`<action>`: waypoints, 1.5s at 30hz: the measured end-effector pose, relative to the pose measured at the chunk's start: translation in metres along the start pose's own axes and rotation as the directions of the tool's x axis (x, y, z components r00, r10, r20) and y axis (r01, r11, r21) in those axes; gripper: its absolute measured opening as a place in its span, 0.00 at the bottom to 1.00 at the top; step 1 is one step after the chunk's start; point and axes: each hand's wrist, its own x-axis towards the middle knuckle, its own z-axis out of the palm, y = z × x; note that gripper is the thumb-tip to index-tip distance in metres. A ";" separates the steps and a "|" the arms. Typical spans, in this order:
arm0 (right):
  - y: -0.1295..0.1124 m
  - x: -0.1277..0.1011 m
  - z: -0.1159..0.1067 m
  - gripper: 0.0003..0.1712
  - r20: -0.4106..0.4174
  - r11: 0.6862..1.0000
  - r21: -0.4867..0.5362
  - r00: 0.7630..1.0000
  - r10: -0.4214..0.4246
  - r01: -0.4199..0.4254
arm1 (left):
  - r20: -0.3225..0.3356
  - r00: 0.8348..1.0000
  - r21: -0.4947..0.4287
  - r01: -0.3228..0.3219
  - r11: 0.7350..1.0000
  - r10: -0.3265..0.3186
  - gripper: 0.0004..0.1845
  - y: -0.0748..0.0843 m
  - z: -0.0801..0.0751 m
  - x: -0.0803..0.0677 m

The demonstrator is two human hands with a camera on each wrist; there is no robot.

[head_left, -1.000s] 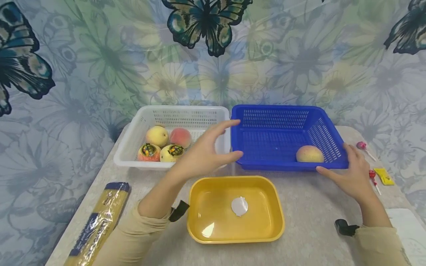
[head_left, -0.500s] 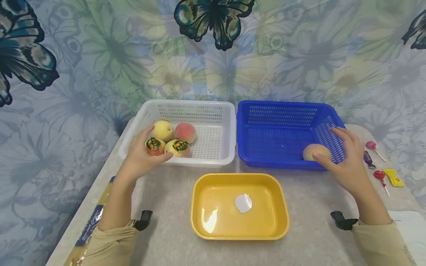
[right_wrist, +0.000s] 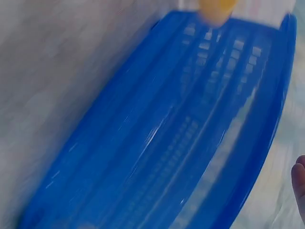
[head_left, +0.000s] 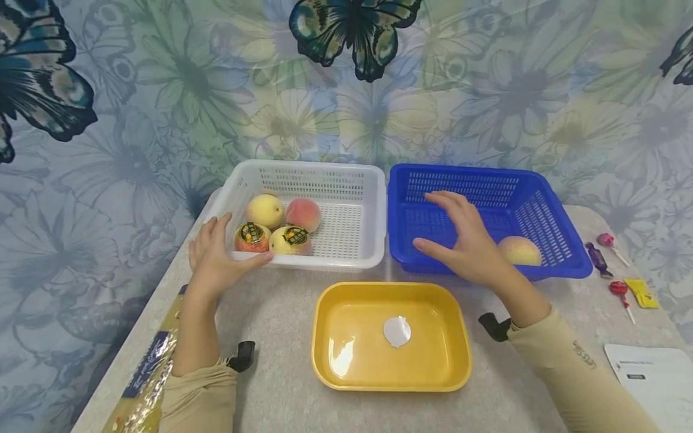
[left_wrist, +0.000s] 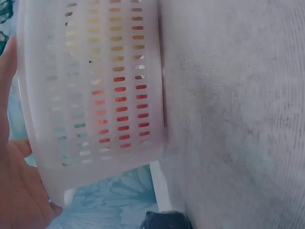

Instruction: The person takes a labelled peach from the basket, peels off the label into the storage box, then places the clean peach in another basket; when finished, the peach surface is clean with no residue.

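Observation:
My left hand [head_left: 208, 258] is at the front left corner of the white basket [head_left: 335, 263], fingers along its left side and thumb stretched over the front rim. The left wrist view shows that hand [left_wrist: 21, 191] against the rim of the basket [left_wrist: 52, 119]. Inside are a pale yellow peach [head_left: 264, 210], a pink peach [head_left: 303, 214] and two peaches with black stickers [head_left: 251, 237]. Over the front of the blue basket [head_left: 462, 179] hovers my right hand [head_left: 476, 246], fingers spread and holding nothing. One peach [head_left: 521, 250] lies in the blue basket's right front corner.
A yellow tray [head_left: 319, 361] sits in front of both baskets. Two lollipops [head_left: 618, 288], a purple-wrapped candy [head_left: 597, 258] and a yellow packet [head_left: 642, 293] lie at the right. A white sheet [head_left: 649, 367] is front right, a gold package [head_left: 151, 361] front left.
My left hand has moved left from between the baskets to the white basket's left corner. My right hand has left the blue basket's right end and moved left over it.

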 end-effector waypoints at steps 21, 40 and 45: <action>-0.064 0.098 0.127 0.40 0.400 0.993 0.046 0.909 -0.117 0.108 | 0.077 0.996 -0.013 0.049 0.999 -0.048 0.72 -0.020 -0.013 0.000; -0.073 0.130 0.173 0.42 0.542 0.997 0.058 0.837 -0.071 0.047 | 0.075 0.995 -0.025 0.071 0.997 -0.069 0.73 -0.020 -0.015 0.000; -0.073 0.131 0.177 0.40 0.514 0.997 0.063 0.855 -0.066 0.040 | 0.073 0.995 -0.006 0.065 0.998 -0.064 0.73 -0.023 -0.015 0.000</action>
